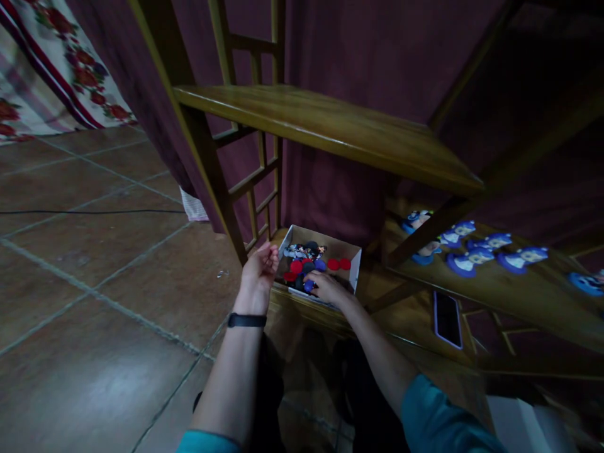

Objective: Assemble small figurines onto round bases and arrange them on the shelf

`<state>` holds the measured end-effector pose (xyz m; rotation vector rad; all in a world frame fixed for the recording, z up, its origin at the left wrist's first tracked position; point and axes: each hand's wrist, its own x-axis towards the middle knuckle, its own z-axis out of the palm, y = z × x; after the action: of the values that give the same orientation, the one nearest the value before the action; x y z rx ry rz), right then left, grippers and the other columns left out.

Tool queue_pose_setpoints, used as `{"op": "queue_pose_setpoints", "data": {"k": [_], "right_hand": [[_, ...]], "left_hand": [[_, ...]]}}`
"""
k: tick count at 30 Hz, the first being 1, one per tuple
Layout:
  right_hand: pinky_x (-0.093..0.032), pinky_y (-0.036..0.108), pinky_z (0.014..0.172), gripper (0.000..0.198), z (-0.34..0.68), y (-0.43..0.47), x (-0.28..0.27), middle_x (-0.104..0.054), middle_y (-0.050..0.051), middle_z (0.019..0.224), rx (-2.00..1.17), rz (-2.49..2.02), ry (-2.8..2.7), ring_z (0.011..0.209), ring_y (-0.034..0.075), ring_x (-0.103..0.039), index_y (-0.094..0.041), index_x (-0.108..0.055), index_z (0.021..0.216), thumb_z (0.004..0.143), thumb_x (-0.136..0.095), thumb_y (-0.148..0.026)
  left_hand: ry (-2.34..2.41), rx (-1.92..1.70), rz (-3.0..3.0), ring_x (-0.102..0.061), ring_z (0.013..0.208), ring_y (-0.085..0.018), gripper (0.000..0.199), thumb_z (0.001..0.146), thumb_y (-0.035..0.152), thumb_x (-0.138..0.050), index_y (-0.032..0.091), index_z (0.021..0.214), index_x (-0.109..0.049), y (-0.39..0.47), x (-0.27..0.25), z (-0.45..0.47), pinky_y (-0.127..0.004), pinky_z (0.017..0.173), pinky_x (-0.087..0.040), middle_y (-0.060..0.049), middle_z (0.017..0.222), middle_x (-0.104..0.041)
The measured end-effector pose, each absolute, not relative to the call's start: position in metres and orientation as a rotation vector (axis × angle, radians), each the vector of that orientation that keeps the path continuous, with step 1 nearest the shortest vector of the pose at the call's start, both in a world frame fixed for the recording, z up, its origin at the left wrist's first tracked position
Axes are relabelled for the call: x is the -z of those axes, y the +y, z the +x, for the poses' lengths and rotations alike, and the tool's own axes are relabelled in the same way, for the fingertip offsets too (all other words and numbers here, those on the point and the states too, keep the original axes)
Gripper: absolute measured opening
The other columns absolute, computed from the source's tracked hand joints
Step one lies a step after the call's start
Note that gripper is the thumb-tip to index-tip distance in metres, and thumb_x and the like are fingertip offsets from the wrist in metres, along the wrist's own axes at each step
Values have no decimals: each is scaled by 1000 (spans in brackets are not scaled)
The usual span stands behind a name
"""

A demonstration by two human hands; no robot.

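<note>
A shallow cardboard box (354, 270) sits on the low wooden shelf in front of me. Inside lie several red discs (339, 264), dark and purple pieces, and patterned black-and-white small items (302, 251) along the back. My right hand (326, 287) reaches in over the front right of the box, its fingers closed around a small purple round piece (309, 285). My left hand (261, 267) is at the box's left edge, palm turned up and fingers loosely curled; nothing shows in it. A dark band (246, 320) is around the left wrist.
A wooden shelf board (325, 126) juts out above the box, with a lattice side (255, 182) at left. Several figurines on purple bases (472, 259) stand on the right-hand shelf. A phone (447, 319) lies below them. A cable (94, 212) crosses the tiled floor.
</note>
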<state>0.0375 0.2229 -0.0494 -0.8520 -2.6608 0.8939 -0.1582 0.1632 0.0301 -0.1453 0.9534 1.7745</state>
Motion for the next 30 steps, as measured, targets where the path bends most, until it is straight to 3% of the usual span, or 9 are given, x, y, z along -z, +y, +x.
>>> {"op": "queue_pose_setpoints", "data": {"k": [5, 11, 16, 23, 30], "right_hand": [[-44, 28, 82, 28, 37, 228, 45, -61, 0, 96, -1059, -899, -2530, 90, 15, -57, -23, -62, 93, 68, -64, -10], [-49, 23, 65, 20, 32, 240, 22, -64, -1, 86, -1648, -1056, -1486, 73, 11, -59, -21, -59, 95, 77, -58, -31], [-51, 24, 60, 17, 33, 239, 6, -65, 1, 76, -1973, -962, -1044, 62, 11, -61, -18, -61, 86, 76, -63, -31], [-51, 20, 58, 20, 27, 232, 8, -68, 0, 79, -1967, -904, -1158, 59, 8, -61, -18, -64, 91, 76, -64, -32], [-54, 29, 66, 28, 26, 247, 11, -67, 2, 93, -1795, -976, -1274, 68, 12, -63, -22, -60, 105, 81, -55, -35]], "left_hand": [[957, -1703, -155, -59, 53, -7, 17, 78, 1, -48, 14, 87, -56, 167, -29, -158, -14, 45, -47, -3, 69, -62], [1026, -1641, -50, -59, 55, -8, 16, 76, 1, -49, 11, 84, -58, 171, -27, -144, -15, 47, -47, -6, 70, -63], [1147, -1531, 248, -59, 57, -9, 18, 70, 3, -58, 10, 85, -64, 175, -26, -122, -18, 51, -48, -8, 73, -65], [1196, -1391, 428, -58, 56, -10, 29, 56, 11, -75, 14, 83, -65, 180, -20, -96, -19, 50, -45, -4, 69, -64], [1267, -1630, 389, -54, 51, -7, 30, 53, 4, -75, 15, 77, -62, 186, -20, -105, -18, 47, -43, 1, 64, -59]]}}
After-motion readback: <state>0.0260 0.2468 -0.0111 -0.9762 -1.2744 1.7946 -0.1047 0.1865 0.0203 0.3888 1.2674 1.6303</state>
